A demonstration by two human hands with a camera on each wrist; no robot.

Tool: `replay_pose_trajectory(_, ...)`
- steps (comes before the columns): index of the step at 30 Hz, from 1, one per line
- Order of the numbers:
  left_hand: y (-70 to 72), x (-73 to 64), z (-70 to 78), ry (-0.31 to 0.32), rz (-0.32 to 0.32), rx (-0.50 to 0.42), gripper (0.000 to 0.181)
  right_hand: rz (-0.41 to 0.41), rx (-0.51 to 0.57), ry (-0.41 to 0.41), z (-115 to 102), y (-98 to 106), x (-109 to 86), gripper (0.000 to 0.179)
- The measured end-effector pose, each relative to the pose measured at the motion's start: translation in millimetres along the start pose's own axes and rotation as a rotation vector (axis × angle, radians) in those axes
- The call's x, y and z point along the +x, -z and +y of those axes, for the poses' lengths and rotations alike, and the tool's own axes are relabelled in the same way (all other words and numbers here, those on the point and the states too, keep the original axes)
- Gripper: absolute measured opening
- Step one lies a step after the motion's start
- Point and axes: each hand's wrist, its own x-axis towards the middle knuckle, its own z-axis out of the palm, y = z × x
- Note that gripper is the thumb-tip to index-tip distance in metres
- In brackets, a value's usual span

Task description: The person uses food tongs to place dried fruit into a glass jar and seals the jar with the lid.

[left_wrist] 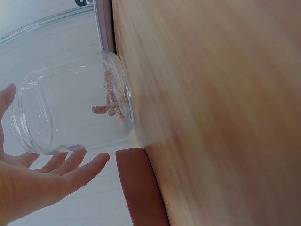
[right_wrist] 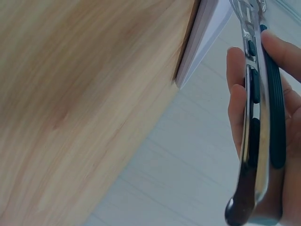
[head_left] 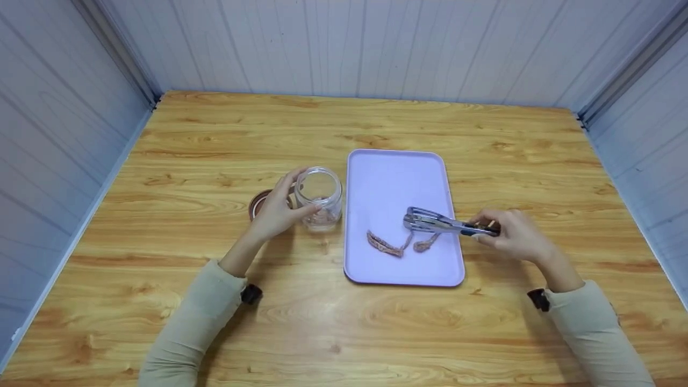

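Observation:
My left hand [head_left: 278, 210] holds a clear glass jar [head_left: 329, 214] around its open neck; the jar stands upright on the table, left of a lilac tray [head_left: 398, 177]. In the left wrist view, brown wrinkled strips [left_wrist: 112, 94] lie at the jar's bottom. My right hand [head_left: 515, 232] grips metal tongs [head_left: 430, 221] with dark green handle pads, pressing the handles close together. The tongs' head is over the tray, beside brown wrinkled strips [head_left: 384, 245] and a shorter brown piece [head_left: 423, 245]. Whether the tongs pinch a strip, I cannot tell.
A reddish-brown round lid [head_left: 256, 203] lies on the table, partly behind my left hand. The wood-grain table [head_left: 333, 333] surrounds the tray. Pale panel walls [head_left: 333, 48] stand at the back and both sides.

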Motion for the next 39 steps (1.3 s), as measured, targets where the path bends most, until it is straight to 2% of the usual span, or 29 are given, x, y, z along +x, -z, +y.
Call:
replay_pose_trajectory(7, 1.0, -0.8, 3.7, -0.002, -0.004, 0.004, 0.077, 0.004, -0.001, -0.003, -1.3, -0.9, -0.3, 0.017)
replay_pose_trajectory(15, 3.6, -10.4, 37.2, -0.013, -0.009, -0.016, 0.071, 0.008, -0.029, 0.004, -4.0, -1.0, 0.8, 0.015)
replay_pose_trajectory(20, 4.0, -11.9, 41.5, 0.006, -0.012, -0.023, 0.070, 0.012, -0.029, 0.010, -4.1, -1.5, 1.5, 0.014)
replay_pose_trajectory(26, 3.7, -11.0, 37.3, 0.019, -0.013, -0.036, 0.072, 0.010, -0.003, 0.020, -3.2, -2.2, 2.1, 0.012)
replay_pose_trajectory(33, 0.8, -0.7, 4.4, 0.013, -0.001, -0.027, 0.077, 0.030, 0.029, 0.011, -2.7, -2.2, 2.8, 0.011)
replay_pose_trajectory(39, 1.5, -0.8, 0.7, 0.012, -0.008, 0.002, 0.078, 0.056, 0.081, 0.017, -1.5, 0.4, 5.7, 0.008)
